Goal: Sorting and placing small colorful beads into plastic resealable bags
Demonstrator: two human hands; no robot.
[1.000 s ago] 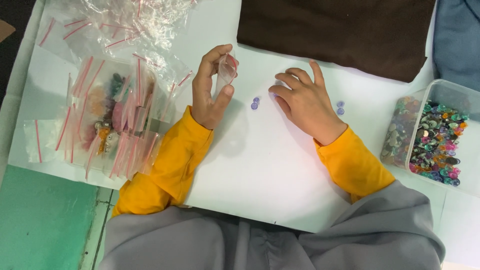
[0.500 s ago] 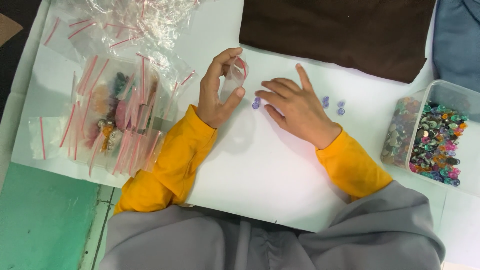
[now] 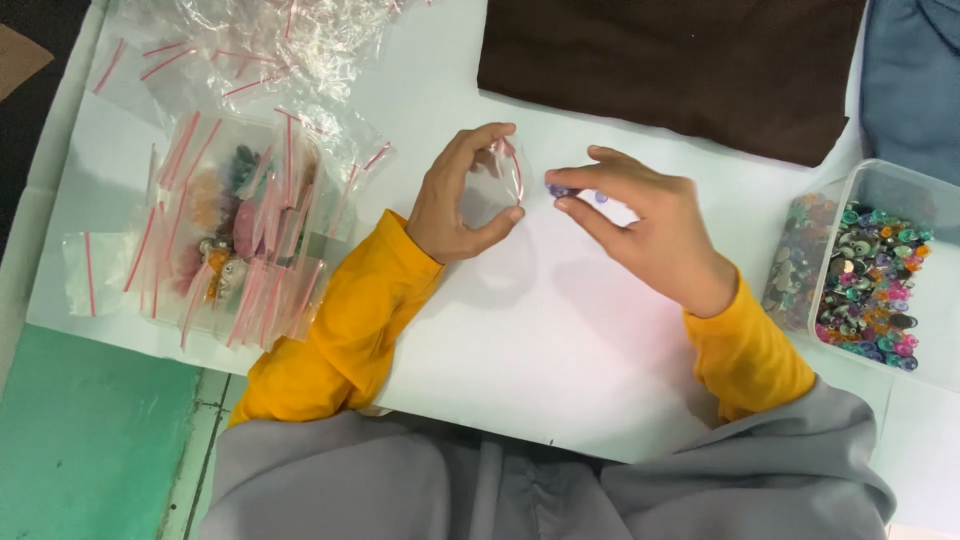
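Observation:
My left hand point(image 3: 462, 205) holds a small clear zip bag point(image 3: 497, 182) with a red seal strip, pinched between thumb and fingers above the white table point(image 3: 560, 340). My right hand point(image 3: 645, 232) pinches a small purple bead point(image 3: 560, 190) between thumb and forefinger, right beside the bag's mouth. Another pale purple bead point(image 3: 601, 198) lies on the table just behind those fingers. Both arms wear yellow sleeves.
A pile of filled and empty clear zip bags point(image 3: 240, 220) lies at the left. A clear plastic tub of mixed coloured beads point(image 3: 872, 272) stands at the right. A dark brown cloth point(image 3: 680, 70) lies at the back, a blue-grey cloth point(image 3: 915, 70) at the far right.
My right hand has picked a purple bead off the table and brought it to the bag's mouth. My left hand has turned the bag toward it.

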